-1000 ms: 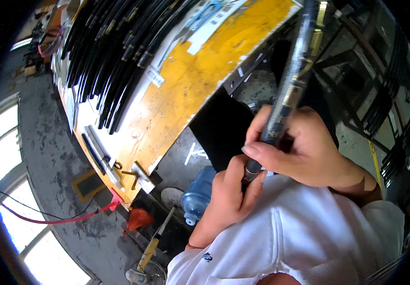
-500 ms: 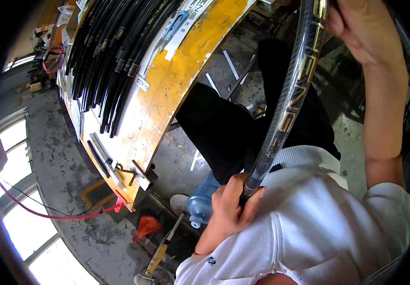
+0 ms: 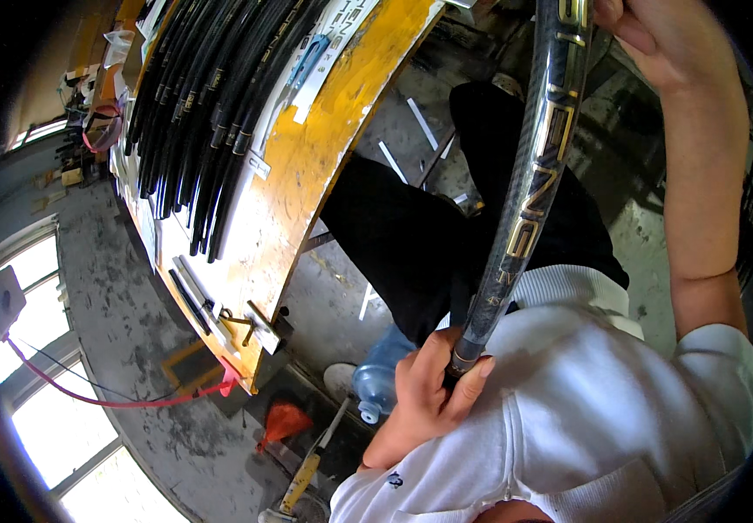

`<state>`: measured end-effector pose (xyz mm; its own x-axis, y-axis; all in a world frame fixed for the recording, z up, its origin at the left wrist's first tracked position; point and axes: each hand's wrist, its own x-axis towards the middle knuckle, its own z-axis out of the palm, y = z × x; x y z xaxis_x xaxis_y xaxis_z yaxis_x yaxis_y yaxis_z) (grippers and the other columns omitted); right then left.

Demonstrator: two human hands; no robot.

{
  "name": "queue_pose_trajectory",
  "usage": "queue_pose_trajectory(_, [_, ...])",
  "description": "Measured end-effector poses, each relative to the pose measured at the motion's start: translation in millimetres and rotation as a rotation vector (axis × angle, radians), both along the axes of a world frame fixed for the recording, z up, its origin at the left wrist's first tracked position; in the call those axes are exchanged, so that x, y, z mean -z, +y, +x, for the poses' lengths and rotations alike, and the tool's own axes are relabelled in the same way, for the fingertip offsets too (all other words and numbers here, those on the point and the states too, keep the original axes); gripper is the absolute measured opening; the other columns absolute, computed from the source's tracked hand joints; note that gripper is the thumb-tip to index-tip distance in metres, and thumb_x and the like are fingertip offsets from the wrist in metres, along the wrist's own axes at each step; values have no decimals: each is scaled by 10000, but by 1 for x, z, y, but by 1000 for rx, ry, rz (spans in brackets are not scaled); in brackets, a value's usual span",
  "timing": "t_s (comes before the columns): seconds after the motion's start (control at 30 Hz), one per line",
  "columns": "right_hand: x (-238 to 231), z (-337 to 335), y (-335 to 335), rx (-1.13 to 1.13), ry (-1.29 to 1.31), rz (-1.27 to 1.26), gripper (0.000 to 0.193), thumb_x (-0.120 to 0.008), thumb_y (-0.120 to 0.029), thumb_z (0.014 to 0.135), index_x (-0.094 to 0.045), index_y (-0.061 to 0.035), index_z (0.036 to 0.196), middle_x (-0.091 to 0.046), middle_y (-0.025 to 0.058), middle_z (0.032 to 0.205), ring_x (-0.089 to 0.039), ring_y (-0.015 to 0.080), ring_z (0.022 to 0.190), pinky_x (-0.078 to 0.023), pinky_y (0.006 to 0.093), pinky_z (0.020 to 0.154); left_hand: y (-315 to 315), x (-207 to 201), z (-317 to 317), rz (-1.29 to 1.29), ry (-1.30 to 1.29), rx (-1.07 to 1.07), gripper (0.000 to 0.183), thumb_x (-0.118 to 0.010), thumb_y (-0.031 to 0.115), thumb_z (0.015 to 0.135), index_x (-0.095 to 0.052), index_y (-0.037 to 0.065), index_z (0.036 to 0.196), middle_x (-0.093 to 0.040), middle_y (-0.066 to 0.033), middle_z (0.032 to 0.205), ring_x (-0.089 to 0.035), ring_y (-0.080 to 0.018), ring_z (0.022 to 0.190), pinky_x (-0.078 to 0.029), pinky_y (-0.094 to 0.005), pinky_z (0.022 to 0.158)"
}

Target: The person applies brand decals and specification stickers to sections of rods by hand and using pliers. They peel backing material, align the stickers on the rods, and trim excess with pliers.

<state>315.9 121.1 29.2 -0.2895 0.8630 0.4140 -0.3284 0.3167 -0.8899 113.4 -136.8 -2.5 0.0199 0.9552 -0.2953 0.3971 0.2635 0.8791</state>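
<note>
The person's left hand (image 3: 424, 397) is wrapped around the lower end of a rod (image 3: 526, 196), thumb on one side and curled fingers on the other, just in front of a white top (image 3: 603, 392). The rod, black and glossy with gold lettering, rises from that grip, leans toward the person's right and runs out past the upper edge of the view. The right hand (image 3: 655, 39) is raised beside the rod's upper stretch with its fingers bent; whether they grip it is hard to tell, since the view cuts off there.

To the left, a worn yellow bench (image 3: 341, 113) bears a row of other rods (image 3: 211, 113) (all black, laid close together). Near them a blue tool (image 3: 309, 57) lies on white strips, and a metal block (image 3: 262, 326) sits toward the bench's near corner, where a red hose (image 3: 123, 404) also reaches. Below, a blue bottle (image 3: 381, 366) lies on the floor (image 3: 341, 270) near the left forearm.
</note>
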Motion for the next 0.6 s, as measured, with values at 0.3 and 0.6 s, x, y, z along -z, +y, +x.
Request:
queue_pose_trajectory(0.3, [-23,-11,-23,95,-1,-224,352,-601,-274,914,-606,-3,690,-517,17,463,-416,32,292,-308,145,269,2,10,-10,69,-46,85,251,-699,148,829,-552,-32,924,-543,-84,599,-537,-169,479,-403,-254,470])
queue_pose_trajectory(0.6, [-20,-15,-23,48,12,-329,364,-617,-299,908,-602,7,712,-541,31,482,-436,41,297,-307,152,265,5,15,-17,57,-57,101,227,-687,166,840,-555,-4,912,-568,-89,640,-575,-178,510,-425,-257,495])
